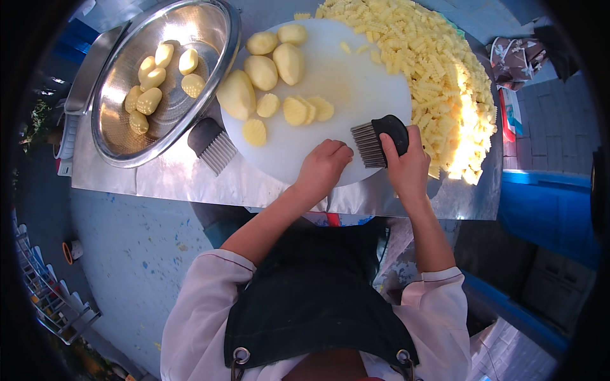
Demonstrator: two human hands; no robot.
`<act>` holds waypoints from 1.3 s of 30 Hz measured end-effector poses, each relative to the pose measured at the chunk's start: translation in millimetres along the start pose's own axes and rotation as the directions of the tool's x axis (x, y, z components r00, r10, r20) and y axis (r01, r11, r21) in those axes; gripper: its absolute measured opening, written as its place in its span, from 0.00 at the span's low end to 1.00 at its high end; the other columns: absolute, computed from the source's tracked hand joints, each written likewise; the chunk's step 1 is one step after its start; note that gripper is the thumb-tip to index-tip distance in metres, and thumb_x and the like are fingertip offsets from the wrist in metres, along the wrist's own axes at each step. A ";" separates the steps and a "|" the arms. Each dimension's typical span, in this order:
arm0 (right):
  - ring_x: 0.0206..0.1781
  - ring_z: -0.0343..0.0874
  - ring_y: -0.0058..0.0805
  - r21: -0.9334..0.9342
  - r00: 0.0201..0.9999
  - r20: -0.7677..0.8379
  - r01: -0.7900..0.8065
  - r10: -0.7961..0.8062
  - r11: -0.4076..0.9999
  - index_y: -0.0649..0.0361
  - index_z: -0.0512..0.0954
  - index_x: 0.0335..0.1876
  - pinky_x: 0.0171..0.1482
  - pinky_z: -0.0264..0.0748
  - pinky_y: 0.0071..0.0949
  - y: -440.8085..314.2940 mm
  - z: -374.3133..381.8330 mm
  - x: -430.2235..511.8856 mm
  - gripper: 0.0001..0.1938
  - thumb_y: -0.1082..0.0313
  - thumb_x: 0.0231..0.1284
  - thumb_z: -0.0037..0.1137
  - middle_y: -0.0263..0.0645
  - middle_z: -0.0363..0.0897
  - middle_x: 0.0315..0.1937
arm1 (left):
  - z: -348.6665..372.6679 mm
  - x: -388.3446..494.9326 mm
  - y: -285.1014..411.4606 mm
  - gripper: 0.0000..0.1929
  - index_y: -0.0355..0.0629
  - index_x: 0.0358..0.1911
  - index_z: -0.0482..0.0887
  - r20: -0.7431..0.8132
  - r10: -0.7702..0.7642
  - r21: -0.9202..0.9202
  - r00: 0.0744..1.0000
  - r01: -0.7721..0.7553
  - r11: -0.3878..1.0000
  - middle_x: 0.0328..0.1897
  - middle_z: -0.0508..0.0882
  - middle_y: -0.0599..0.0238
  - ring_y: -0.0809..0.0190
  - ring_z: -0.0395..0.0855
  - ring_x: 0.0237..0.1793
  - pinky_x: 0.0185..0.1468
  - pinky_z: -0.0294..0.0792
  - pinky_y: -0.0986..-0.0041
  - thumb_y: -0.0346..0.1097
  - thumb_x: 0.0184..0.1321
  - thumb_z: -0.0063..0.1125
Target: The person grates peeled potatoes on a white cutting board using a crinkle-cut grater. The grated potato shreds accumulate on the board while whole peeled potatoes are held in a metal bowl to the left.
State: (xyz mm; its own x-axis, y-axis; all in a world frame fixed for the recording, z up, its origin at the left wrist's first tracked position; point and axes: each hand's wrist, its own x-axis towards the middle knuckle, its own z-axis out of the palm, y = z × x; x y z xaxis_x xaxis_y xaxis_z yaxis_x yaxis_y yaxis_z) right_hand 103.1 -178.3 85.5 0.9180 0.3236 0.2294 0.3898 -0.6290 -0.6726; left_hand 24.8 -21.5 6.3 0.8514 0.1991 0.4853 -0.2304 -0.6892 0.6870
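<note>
My right hand (409, 164) grips the black handle of a crinkle cutter (376, 142), its wavy metal blade tilted over the right part of a round white cutting board (357, 100). Just left of the blade, my left hand (326, 162) has its fingers bunched near the board's front edge; a bit of pale potato shows at the fingertips, and whether it is held is unclear. Ridged potato slices (295, 111) overlap mid-board, with single slices (254, 132) to their left. Several whole peeled potatoes (261, 73) lie at the back left. Crinkle-cut potato pieces (419, 57) form a large heap at the right.
A steel basin (101, 102) with several peeled potatoes (149, 101) stands at the left of the metal table (162, 183). Between basin and board lies a second crinkle cutter (212, 146). A patterned cloth item (517, 62) and a blue container (548, 205) are beyond the table's right side.
</note>
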 end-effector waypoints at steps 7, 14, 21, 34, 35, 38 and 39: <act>0.37 0.87 0.52 0.088 0.966 0.256 -0.066 0.041 0.994 0.59 0.74 0.47 0.40 0.81 0.41 6.6 -16.2 13.0 0.16 0.56 0.67 0.65 0.50 0.86 0.32 | -35.1 54.2 -30.9 0.25 0.52 0.54 0.84 0.052 -0.008 0.564 0.999 -0.023 0.825 0.54 0.83 0.66 0.56 0.76 0.61 0.71 0.57 0.49 0.38 0.49 0.75; 0.37 0.88 0.52 0.027 0.996 -0.067 -0.050 0.052 0.998 0.59 0.74 0.49 0.38 0.82 0.43 15.5 -25.5 35.4 0.17 0.55 0.68 0.64 0.51 0.86 0.33 | -8.4 19.1 3.3 0.32 0.51 0.59 0.82 0.274 -0.013 0.229 0.962 -0.052 0.972 0.55 0.82 0.64 0.52 0.75 0.64 0.71 0.62 0.57 0.41 0.46 0.78; 0.24 0.84 0.49 -0.175 0.950 0.083 0.311 -0.301 0.934 0.55 0.71 0.44 0.27 0.77 0.45 8.3 -12.6 17.8 0.18 0.49 0.68 0.63 0.45 0.83 0.22 | 1.9 1.8 -1.5 0.12 0.43 0.42 0.88 -0.072 0.007 -0.012 0.997 -0.008 1.000 0.44 0.84 0.63 0.52 0.80 0.50 0.53 0.75 0.60 0.28 0.52 0.72; 0.25 0.83 0.54 -0.278 0.966 0.092 0.258 -0.241 0.925 0.58 0.70 0.44 0.27 0.78 0.46 -1.7 -2.3 19.8 0.17 0.53 0.69 0.63 0.50 0.82 0.23 | 5.3 4.9 -6.6 0.07 0.41 0.38 0.85 -0.026 0.060 -0.022 0.998 -0.061 0.998 0.44 0.84 0.61 0.50 0.80 0.48 0.51 0.76 0.61 0.26 0.55 0.68; 0.25 0.83 0.53 -0.243 0.965 0.097 0.259 -0.243 0.935 0.58 0.70 0.43 0.26 0.78 0.46 -1.1 -3.1 19.9 0.17 0.54 0.69 0.63 0.49 0.82 0.22 | 5.5 4.6 -6.5 0.08 0.41 0.38 0.85 -0.023 0.055 -0.027 0.998 -0.056 0.998 0.44 0.84 0.61 0.50 0.80 0.48 0.51 0.75 0.61 0.26 0.56 0.68; 0.23 0.83 0.49 -0.210 0.953 0.070 0.303 -0.295 0.929 0.57 0.70 0.42 0.25 0.77 0.43 -3.3 2.8 14.4 0.17 0.54 0.68 0.63 0.47 0.81 0.21 | 5.8 3.0 -5.5 0.07 0.41 0.38 0.85 -0.033 0.060 -0.036 0.998 -0.061 0.998 0.44 0.84 0.60 0.50 0.80 0.48 0.52 0.75 0.62 0.26 0.56 0.67; 0.22 0.82 0.48 -0.248 0.945 0.084 0.327 -0.316 0.912 0.57 0.70 0.42 0.24 0.76 0.43 -4.8 6.6 13.6 0.17 0.54 0.68 0.64 0.47 0.81 0.21 | 6.0 3.4 -5.5 0.07 0.40 0.38 0.85 -0.027 0.074 -0.041 0.997 -0.075 0.996 0.44 0.83 0.60 0.51 0.79 0.48 0.52 0.75 0.63 0.26 0.55 0.66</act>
State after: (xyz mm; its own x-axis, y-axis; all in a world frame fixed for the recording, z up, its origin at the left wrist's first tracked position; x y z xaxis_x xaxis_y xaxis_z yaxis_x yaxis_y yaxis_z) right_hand 113.2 -166.2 87.3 0.7378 0.5644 0.3702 0.6742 -0.6428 -0.3637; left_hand 31.8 -21.2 0.9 0.8190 0.1661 0.5492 -0.3128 -0.6731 0.6701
